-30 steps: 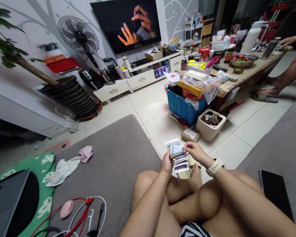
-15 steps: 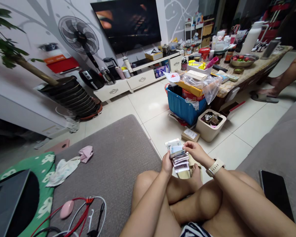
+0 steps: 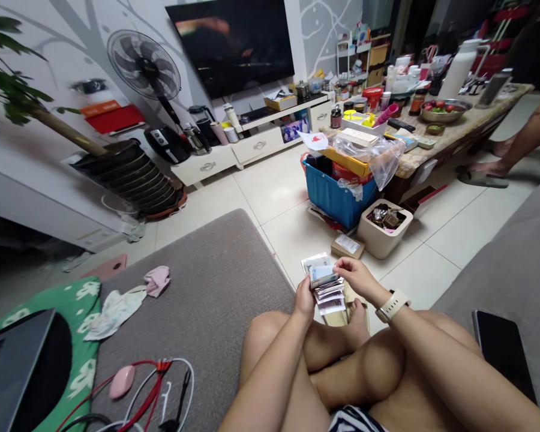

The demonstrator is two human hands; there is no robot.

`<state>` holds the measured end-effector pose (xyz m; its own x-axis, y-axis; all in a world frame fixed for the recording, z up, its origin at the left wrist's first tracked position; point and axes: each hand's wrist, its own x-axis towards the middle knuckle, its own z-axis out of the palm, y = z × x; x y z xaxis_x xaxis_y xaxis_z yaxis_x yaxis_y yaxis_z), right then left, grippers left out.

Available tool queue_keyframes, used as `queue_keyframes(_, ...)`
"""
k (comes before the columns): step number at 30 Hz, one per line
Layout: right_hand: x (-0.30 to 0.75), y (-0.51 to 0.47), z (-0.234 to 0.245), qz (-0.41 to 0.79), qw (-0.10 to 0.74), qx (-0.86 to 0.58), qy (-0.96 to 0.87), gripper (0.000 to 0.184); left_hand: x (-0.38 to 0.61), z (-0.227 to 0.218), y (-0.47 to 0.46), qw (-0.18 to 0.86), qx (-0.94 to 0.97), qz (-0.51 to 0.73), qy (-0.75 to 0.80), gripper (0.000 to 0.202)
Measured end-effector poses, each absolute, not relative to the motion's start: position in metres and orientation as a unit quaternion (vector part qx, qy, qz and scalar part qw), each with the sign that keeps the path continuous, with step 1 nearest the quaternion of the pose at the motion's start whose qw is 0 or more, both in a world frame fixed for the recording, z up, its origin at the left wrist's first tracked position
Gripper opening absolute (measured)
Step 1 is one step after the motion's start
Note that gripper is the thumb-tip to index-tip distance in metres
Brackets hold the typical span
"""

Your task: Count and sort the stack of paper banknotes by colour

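I sit cross-legged on a grey sofa (image 3: 207,288). A fanned stack of banknotes (image 3: 326,288) is held in front of my knees. My left hand (image 3: 305,298) grips the stack from the left side, fingers closed around it. My right hand (image 3: 356,275), with a pale watch (image 3: 390,304) on its wrist, pinches the top notes at the right edge. More paper lies on the floor just below the stack.
A blue crate (image 3: 335,195), a beige bin (image 3: 381,228) and a small box (image 3: 347,245) stand on the tiled floor ahead. A phone (image 3: 504,354) lies on the sofa at my right. Laptop (image 3: 13,366), pink mouse (image 3: 121,380) and cables lie left. Another person's leg (image 3: 522,135) stands by the cluttered table (image 3: 459,129).
My hands and the banknotes have barely moved. The picture on the television changed, and the other person's hand left the far table.
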<state>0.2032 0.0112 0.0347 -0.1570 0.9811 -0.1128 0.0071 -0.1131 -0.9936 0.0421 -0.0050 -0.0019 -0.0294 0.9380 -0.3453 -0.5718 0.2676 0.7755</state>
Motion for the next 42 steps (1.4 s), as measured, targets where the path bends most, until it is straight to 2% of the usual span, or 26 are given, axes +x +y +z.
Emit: queue_keyframes(42,0.202,0.011,0.037,0.558,0.436,-0.487,-0.512,0.025,0.044,0.013,-0.009,0.643,0.236,0.559,0.466,0.035)
